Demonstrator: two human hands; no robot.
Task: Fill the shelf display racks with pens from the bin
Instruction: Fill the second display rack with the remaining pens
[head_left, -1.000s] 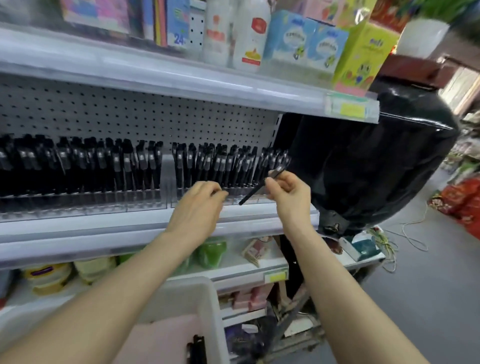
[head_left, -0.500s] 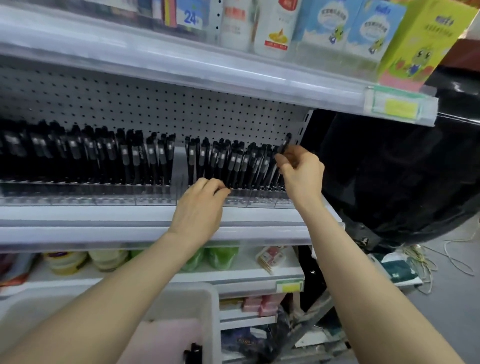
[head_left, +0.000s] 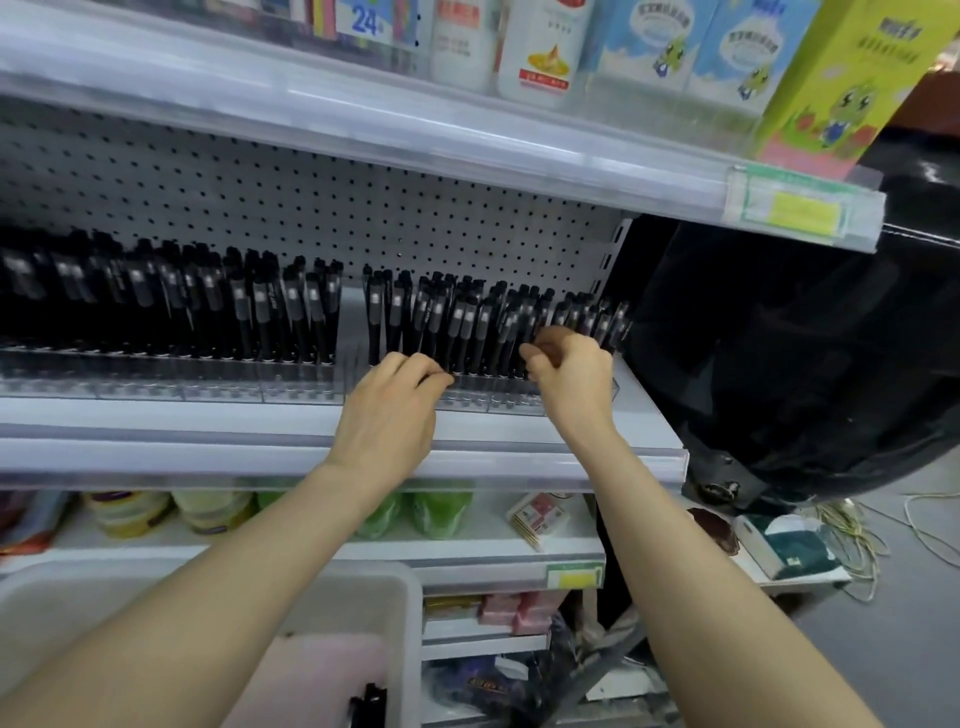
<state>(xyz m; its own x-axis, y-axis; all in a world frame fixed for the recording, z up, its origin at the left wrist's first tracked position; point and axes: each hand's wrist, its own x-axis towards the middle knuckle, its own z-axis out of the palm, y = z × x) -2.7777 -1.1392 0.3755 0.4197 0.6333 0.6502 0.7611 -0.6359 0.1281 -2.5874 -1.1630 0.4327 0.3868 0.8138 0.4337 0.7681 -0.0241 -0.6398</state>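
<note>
**Both hands at the right-hand pen rack**

The left hand is seen from its back, set against the near front of the right rack, a clear plastic holder on the middle shelf. Its fingers are curled under, and the tips are laid against the lower barrels of the black pens standing in that rack. Whether anything is held inside the curl cannot be told.

The right hand is placed just to the right, apart from the left hand, over the right part of the same rack. Its fingers are bent and the fingertips are pushed in among the pens near the row's right end. No single pinched pen can be made out, so its grip cannot be told either.

The pens are packed side by side, upright or slightly leaning, with labels on the barrels. Across a narrow gap to the left, the left rack is filled with a second row of pens.

A white bin is seen near, below the left forearm, and a few spare pens lie in it. A grey pegboard is seen behind the racks, and a large glossy black object to the right of the shelf.
</note>
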